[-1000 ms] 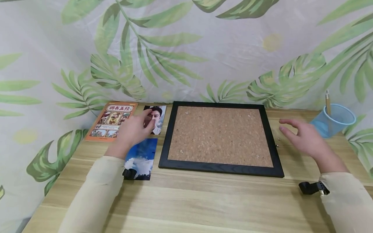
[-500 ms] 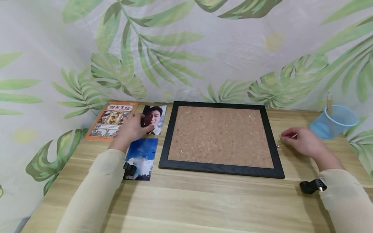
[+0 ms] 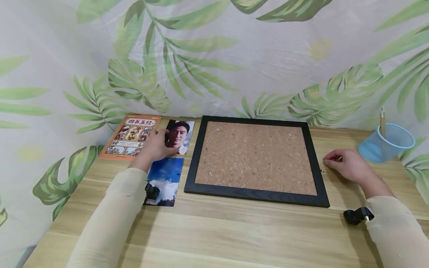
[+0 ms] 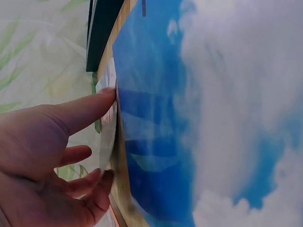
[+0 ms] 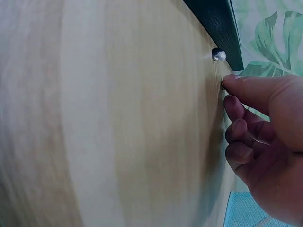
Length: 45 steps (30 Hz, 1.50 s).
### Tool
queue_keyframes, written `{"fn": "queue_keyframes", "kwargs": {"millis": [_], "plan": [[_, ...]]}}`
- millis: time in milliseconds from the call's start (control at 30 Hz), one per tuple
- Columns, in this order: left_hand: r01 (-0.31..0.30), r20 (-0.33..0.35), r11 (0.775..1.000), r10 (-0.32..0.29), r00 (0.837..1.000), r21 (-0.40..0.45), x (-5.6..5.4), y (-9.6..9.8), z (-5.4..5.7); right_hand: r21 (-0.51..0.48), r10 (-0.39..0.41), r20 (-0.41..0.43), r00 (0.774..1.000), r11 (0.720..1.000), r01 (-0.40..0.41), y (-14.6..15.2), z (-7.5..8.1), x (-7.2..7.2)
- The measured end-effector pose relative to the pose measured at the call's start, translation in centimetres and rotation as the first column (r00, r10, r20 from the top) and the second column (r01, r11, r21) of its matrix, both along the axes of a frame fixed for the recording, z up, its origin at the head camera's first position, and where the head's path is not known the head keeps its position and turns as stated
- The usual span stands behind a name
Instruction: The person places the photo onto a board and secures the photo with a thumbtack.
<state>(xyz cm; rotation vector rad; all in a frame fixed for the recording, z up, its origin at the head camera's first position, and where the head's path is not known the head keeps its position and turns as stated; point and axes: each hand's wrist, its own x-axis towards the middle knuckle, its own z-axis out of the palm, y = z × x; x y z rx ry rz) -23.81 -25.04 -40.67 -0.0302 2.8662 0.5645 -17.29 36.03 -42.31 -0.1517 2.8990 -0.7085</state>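
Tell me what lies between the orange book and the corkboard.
In the head view: the portrait photo, held by the left hand, then a strip of bare tabletop beside the corkboard.

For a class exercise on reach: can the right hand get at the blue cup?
Probably yes, once its pinched fingers open: the right hand is near the blue cup, with nothing visible between.

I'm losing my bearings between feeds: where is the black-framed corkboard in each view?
Head: the corkboard lies whole, just right of centre.
Left wrist: only a frame edge, top, left of centre.
Right wrist: only a frame corner, top right.
Shared landmark: the leaf-patterned backdrop, in all three.
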Motion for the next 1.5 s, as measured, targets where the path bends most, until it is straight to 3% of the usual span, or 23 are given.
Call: {"fn": "queue_keyframes", "kwargs": {"millis": [133, 333, 467, 600, 700, 833, 967, 1067, 1367, 1500], "plan": [[0.008, -0.014, 0.998, -0.007, 1.000, 0.069, -0.2, -0.5, -0.2, -0.005, -0.001, -0.006, 1.000, 1.000, 0.001, -0.1, -0.1, 0.1], [0.042, -0.100, 0.984, -0.025, 0.995, 0.171, 0.0, -1.2, -0.4, -0.025, -0.032, -0.012, 0.999, 0.999, 0.032, 0.0, 0.1, 0.3], [0.003, -0.142, 0.959, 0.039, 0.989, 0.284, 0.5, -1.5, -0.3, -0.048, -0.058, -0.049, 0.997, 0.997, 0.055, 0.0, 0.4, 0.5], [-0.021, -0.151, 0.911, 0.090, 0.984, 0.411, 1.3, -1.2, 0.2, -0.067, -0.071, -0.102, 0.992, 0.996, 0.064, -0.1, 0.6, 0.8], [-0.017, -0.131, 0.892, 0.085, 0.988, 0.452, 1.9, -0.5, 0.8, -0.078, -0.077, -0.132, 0.988, 0.995, 0.067, -0.3, 0.8, 0.9], [0.009, -0.096, 0.882, 0.041, 0.995, 0.472, 2.6, 1.1, 1.4, -0.092, -0.080, -0.150, 0.985, 0.994, 0.067, -0.7, 1.0, 1.0], [0.043, -0.059, 0.824, -0.012, 0.998, 0.566, 3.0, 3.3, 1.5, -0.102, -0.076, -0.159, 0.984, 0.993, 0.060, -1.1, 1.1, 1.0], [0.064, -0.048, 0.806, -0.045, 0.998, 0.588, 3.2, 5.0, 1.3, -0.115, -0.070, -0.172, 0.983, 0.992, 0.051, -1.6, 1.3, 1.0], [0.116, -0.021, 0.846, -0.123, 0.992, 0.520, 3.5, 9.7, 0.5, -0.171, -0.042, -0.210, 0.977, 0.985, 0.006, -3.2, 1.7, 0.9], [0.142, -0.024, 0.883, -0.146, 0.989, 0.447, 3.2, 11.6, 0.1, -0.161, -0.034, -0.205, 0.978, 0.987, 0.001, -3.8, 2.0, 0.7]]}}
